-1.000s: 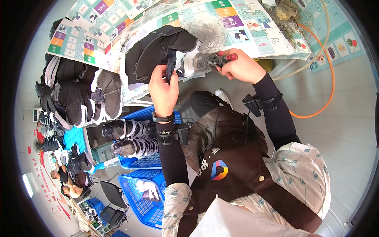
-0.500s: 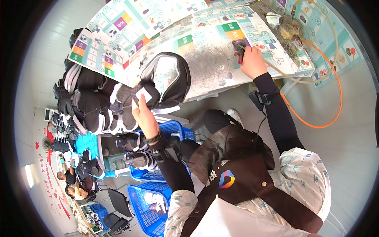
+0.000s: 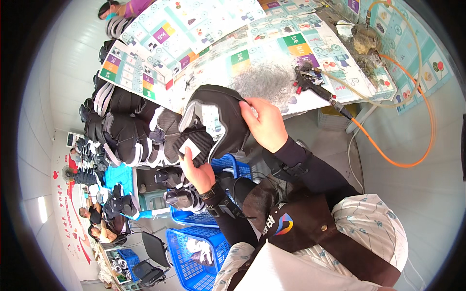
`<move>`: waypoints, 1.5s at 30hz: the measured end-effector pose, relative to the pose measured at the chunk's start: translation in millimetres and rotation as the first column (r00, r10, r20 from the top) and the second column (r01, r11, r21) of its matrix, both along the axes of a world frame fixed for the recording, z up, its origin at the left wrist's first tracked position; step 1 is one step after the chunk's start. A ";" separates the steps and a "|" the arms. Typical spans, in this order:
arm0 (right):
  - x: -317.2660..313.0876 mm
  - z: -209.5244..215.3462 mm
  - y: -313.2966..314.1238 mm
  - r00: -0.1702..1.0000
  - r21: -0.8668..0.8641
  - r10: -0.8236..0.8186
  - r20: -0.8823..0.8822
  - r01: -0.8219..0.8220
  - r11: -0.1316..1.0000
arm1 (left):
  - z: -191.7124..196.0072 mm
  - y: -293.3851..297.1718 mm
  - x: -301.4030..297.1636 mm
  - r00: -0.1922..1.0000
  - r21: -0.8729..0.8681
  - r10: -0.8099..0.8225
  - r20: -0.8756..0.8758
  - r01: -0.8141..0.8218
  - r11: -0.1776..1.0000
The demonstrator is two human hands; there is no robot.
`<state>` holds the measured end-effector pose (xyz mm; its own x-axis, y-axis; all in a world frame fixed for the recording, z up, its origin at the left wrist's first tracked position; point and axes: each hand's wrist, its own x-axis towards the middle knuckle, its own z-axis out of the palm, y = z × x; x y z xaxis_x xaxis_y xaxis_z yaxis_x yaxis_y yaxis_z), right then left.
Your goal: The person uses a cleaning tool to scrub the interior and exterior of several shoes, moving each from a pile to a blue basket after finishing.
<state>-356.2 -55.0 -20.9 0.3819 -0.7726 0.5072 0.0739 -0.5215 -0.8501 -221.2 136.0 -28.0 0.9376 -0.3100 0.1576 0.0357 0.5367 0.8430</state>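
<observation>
Both of my hands are gripping one black fabric shoe upper with grey panels (image 3: 216, 123), holding it up in front of my chest, just off the near edge of the worktop (image 3: 272, 63). My left hand (image 3: 196, 167) is underneath it, fingers (image 3: 187, 157) clenched on the lower part, close by a small white tag. My right hand (image 3: 264, 123) is clamping the upper edge, fingers (image 3: 247, 109) curled over the dark rim. The upper is tilting, its open inside facing toward me.

The worktop is covered with printed paper sheets in white, green, purple and orange blocks (image 3: 194, 43). On it, well apart from my right hand, a black-and-red handheld air tool (image 3: 310, 85) is lying, with an orange hose (image 3: 417, 126) running off the edge and looping down to the floor.

To my left, a row of finished black and grey uppers (image 3: 126, 131) is piling up along the worktop's edge. Below my left forearm, blue plastic baskets (image 3: 194, 247) are standing, the nearer ones holding more dark pieces. Other people are sitting far off at lower left; a further person is at the top edge.
</observation>
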 end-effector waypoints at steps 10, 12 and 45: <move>-14.6 29.5 -21.5 0.881 0.176 0.471 -0.038 -0.458 0.871 | -10.1 35.5 -3.2 0.995 0.010 -0.099 -0.021 0.099 0.995; -6.5 46.3 -29.1 0.858 0.219 0.456 -0.237 -0.410 0.886 | -11.4 39.4 -3.4 0.995 0.019 -0.097 -0.022 0.097 0.995; -95.6 -28.7 -104.5 0.863 0.668 0.433 0.262 -0.486 0.564 | 1.9 -187.9 98.6 0.948 0.596 -0.318 0.004 0.253 0.762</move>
<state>-451.8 -159.5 -49.6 0.7765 -0.6270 -0.0632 0.1965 0.3362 -0.9211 -122.6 -51.9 -26.1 0.7799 -0.6235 -0.0540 0.0068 -0.0779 0.9969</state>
